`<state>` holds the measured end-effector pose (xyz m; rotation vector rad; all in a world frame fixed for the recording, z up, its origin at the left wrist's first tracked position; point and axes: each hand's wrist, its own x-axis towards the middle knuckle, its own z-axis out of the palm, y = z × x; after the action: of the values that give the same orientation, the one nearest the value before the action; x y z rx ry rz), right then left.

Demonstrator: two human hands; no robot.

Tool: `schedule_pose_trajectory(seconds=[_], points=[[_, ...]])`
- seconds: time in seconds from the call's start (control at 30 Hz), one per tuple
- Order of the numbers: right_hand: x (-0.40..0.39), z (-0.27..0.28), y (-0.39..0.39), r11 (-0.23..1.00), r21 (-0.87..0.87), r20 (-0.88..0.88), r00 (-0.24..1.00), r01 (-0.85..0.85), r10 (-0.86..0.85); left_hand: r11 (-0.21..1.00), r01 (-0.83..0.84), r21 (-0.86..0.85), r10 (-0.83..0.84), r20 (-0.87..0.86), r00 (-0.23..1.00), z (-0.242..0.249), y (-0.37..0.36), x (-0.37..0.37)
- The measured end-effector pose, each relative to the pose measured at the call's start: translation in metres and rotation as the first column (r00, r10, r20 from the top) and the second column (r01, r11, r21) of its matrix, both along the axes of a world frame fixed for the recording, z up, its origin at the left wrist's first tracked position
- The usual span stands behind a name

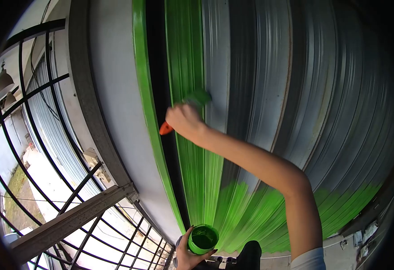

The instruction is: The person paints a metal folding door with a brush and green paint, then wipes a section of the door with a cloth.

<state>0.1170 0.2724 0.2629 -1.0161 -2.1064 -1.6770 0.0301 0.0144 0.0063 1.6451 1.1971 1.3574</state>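
Note:
My right hand [185,119] is closed around a paintbrush [164,128] with an orange handle. Its green-loaded bristles touch the corrugated metal sheet [269,81] at the edge of a green-painted strip, and hand and brush look slightly blurred. Low in the view, my left hand [188,254] grips a round tub of green paint [203,238], fingers wrapped round its side. The tub's mouth faces up and shows dark green paint inside. Green covers the sheet's left ribs and its lower band; the ribs at upper right are bare grey.
A black metal grille [48,85] with a thick crossbar [71,218] stands at the left, a courtyard beyond it. A pale wall strip [116,81] runs beside the sheet. My dark-clad knee [251,252] shows at the bottom, with debris [363,234] at lower right.

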Motion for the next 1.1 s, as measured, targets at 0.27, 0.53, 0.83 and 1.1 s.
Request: schedule_pose_trajectory(seconds=[0.27, 0.53, 0.83, 1.1], points=[[0.034, -0.213, 0.006, 0.888, -0.441, 0.407, 0.911, 0.128, 0.071, 1.0, -0.001, -0.028, 0.002, 0.041, 0.999, 0.014, -0.005, -0.009], [0.032, -0.103, -0.008, 0.674, -0.738, -0.033, 0.999, -0.046, 0.032, 1.0, -0.003, -0.001, 0.003, 0.029, 1.0, 0.008, 0.0, -0.012], [0.022, 0.059, -0.044, 0.898, -0.334, -0.399, 0.906, -0.287, 0.141, 1.0, -0.015, 0.013, 0.015, -0.006, 1.0, 0.015, 0.008, -0.011], [0.05, 0.027, -0.151, 0.295, -0.377, -0.868, 0.446, -0.878, 0.22, 0.971, -0.076, 0.227, 0.105, -0.119, 0.987, 0.04, 0.044, -0.033]])
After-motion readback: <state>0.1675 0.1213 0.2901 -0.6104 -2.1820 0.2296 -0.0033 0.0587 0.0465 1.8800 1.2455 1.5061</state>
